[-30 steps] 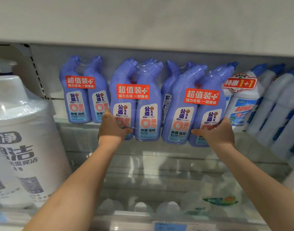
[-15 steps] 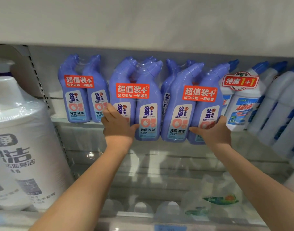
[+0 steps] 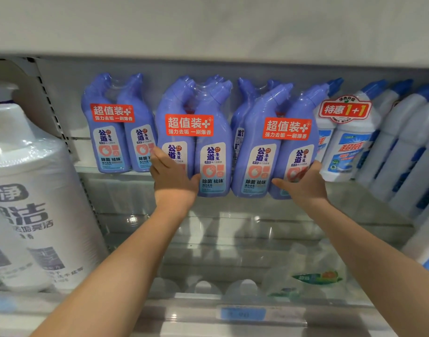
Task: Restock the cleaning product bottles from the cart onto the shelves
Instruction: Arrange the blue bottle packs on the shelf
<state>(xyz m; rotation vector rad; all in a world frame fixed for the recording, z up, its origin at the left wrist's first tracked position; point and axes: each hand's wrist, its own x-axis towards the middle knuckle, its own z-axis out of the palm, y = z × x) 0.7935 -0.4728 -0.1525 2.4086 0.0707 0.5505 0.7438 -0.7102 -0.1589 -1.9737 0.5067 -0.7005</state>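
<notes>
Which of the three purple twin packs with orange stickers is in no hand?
The leftmost pack, standing farther back; the left hand holds the middle pack, the right hand the right pack.

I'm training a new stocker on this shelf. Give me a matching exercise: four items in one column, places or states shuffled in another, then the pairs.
1. middle purple twin-pack of angled-neck plastic bottles
2. right purple twin-pack
3. white blue-capped bottle with red 1+1 tag
4. large white shrink-wrapped bottle

A. far left, nearest the camera
B. held by the left hand
C. right of the purple packs
D. held by the right hand

Pairs: 1-B, 2-D, 3-C, 4-A
</notes>
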